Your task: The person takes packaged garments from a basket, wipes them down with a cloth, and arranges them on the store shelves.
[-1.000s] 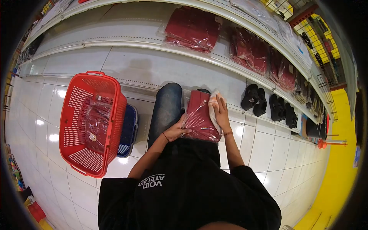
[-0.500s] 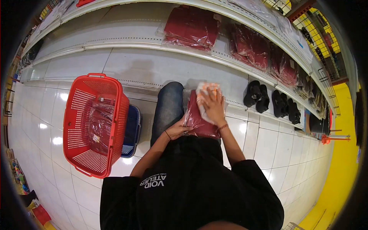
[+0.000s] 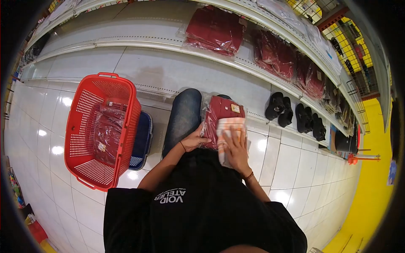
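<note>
A maroon garment folded in a clear plastic bag point(image 3: 223, 106) lies across my lap, a small yellow label near its far edge. My left hand point(image 3: 195, 140) grips its near left side, the thumb on top. On the bag's right part rests a white cloth with orange checks point(image 3: 232, 123). My right hand point(image 3: 236, 148) holds this cloth against the plastic, palm down with the fingers spread over it. The near right part of the bag is hidden beneath the cloth and hand.
Left of me stands a red basket point(image 3: 127, 133) with bagged maroon garments point(image 3: 107, 135) inside, beside a dark blue basket point(image 3: 145, 141). Shelves ahead carry more bagged maroon garments point(image 3: 215, 31). Black shoes point(image 3: 275, 105) sit on the bottom shelf at right.
My right hand and the cloth have slid toward me over the bag, uncovering its far part and the label. My left hand keeps its hold. The view has shifted slightly.
</note>
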`<state>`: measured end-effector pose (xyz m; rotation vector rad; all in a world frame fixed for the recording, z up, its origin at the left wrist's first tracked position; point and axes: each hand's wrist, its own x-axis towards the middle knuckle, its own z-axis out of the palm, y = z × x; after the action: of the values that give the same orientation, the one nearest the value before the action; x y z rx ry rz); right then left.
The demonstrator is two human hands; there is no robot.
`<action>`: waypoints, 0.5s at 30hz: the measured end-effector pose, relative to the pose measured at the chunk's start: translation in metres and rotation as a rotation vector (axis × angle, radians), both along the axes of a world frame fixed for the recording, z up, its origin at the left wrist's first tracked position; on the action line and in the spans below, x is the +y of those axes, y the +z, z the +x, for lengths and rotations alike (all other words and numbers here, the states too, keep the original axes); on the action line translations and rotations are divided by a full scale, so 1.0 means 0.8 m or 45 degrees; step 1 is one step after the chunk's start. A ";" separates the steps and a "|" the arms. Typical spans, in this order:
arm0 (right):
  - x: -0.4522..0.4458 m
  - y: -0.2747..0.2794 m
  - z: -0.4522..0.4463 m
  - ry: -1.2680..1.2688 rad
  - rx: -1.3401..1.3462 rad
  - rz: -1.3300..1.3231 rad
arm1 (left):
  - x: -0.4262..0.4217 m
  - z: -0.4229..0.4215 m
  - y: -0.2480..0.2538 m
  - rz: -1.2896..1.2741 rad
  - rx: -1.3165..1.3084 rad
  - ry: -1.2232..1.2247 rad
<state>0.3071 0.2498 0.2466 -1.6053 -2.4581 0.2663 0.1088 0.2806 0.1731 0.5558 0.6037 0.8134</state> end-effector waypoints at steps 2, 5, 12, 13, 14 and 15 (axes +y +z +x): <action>0.010 0.007 -0.021 0.196 -0.026 0.008 | -0.001 -0.002 -0.009 -0.026 0.017 0.013; 0.062 -0.015 -0.041 0.350 -0.017 0.049 | 0.006 -0.005 -0.050 -0.144 -0.006 -0.092; 0.200 -0.070 -0.027 0.078 -0.065 0.056 | 0.004 0.005 -0.018 0.060 0.087 0.038; 0.205 -0.073 -0.018 -0.037 0.024 -0.029 | 0.005 0.004 -0.012 0.053 0.089 0.035; 0.201 -0.077 -0.007 -0.043 0.025 -0.039 | 0.003 0.003 -0.006 0.031 0.087 0.028; 0.193 -0.082 0.005 -0.112 0.142 -0.042 | 0.003 0.003 -0.001 0.009 0.082 0.018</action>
<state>0.3115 0.4044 0.1813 -1.6596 -2.3057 0.3745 0.1114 0.2829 0.1726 0.5869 0.6649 0.8137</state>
